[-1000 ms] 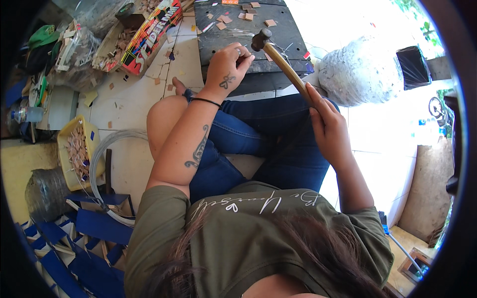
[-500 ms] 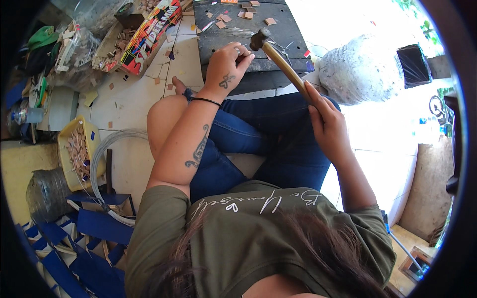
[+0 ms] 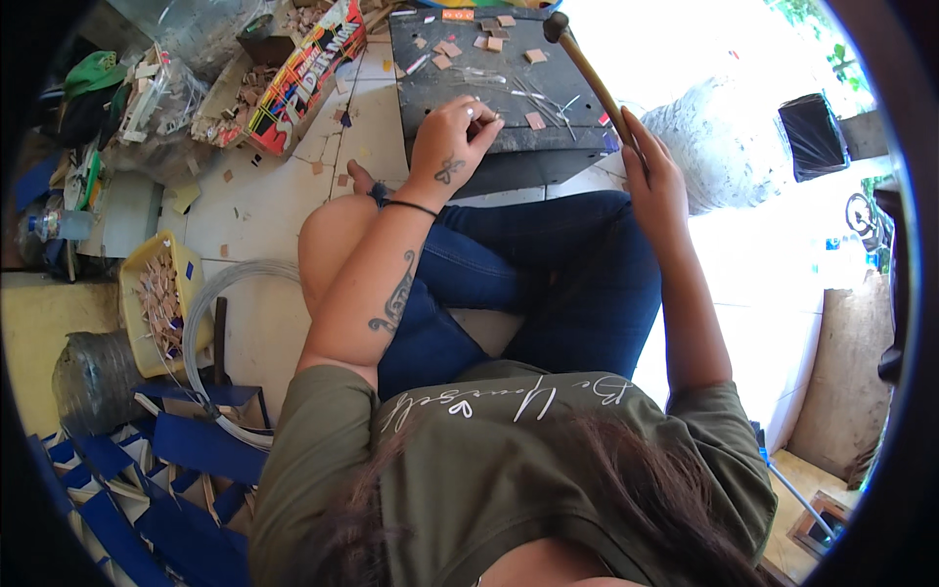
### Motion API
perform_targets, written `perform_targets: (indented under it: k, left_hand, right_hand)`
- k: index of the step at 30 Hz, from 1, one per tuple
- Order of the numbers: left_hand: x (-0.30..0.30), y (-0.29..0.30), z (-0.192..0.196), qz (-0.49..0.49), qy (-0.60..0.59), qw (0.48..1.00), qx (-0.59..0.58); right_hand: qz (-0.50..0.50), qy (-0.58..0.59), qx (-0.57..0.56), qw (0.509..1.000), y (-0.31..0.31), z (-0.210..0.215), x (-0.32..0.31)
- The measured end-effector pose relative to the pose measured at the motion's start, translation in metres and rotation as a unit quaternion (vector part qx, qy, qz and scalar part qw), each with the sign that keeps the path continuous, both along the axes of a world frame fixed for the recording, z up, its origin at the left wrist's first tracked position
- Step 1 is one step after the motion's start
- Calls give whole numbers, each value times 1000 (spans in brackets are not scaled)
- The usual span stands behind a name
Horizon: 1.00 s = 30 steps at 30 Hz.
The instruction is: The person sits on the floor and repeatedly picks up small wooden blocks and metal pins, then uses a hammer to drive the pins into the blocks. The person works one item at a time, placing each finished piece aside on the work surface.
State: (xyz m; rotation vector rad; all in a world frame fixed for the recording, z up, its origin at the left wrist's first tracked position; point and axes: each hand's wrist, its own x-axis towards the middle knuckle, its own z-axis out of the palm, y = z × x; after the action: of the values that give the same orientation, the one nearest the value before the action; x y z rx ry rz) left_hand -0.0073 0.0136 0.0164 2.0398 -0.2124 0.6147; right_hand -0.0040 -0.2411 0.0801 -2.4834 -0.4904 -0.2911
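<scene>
My right hand (image 3: 655, 181) is wrapped round the wooden handle of a hammer (image 3: 593, 82). The hammer's head is up at the far right corner of a black work block (image 3: 421, 93), apart from my left hand. At the block's near edge, my left hand (image 3: 452, 142) is closed in a pinch between thumb and fingers. What it pinches is too small to make out. Thin pieces of wire (image 3: 550, 104) lie on the block to the right of that hand. Farther back are several small wooden squares (image 3: 535, 56).
To the left are a printed cardboard box (image 3: 293, 88) of wood bits, a yellow basket (image 3: 186, 256) of small pieces and a wire coil (image 3: 199, 303). Blue boxes (image 3: 201, 445) fill the lower left. A stuffed pale sack (image 3: 714, 142) sits right of the block.
The hammer has swung up and away to the right from near my left hand's fingertips. My left hand stays pinched at the block's near edge.
</scene>
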Motion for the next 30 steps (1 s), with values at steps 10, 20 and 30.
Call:
perform_targets:
  k: [10,20,30]
  left_hand:
    - [-140,239,8,321,87,916,225]
    - [-301,428,23,535,369,598,469]
    - [-16,228,22,178,-57,935,302]
  right_hand:
    - [-92,-88,-232,964,35,-43,76]
    - [40,57,-329,942,90,-12,104]
    - [94,123,-159,975,75,-36,146]
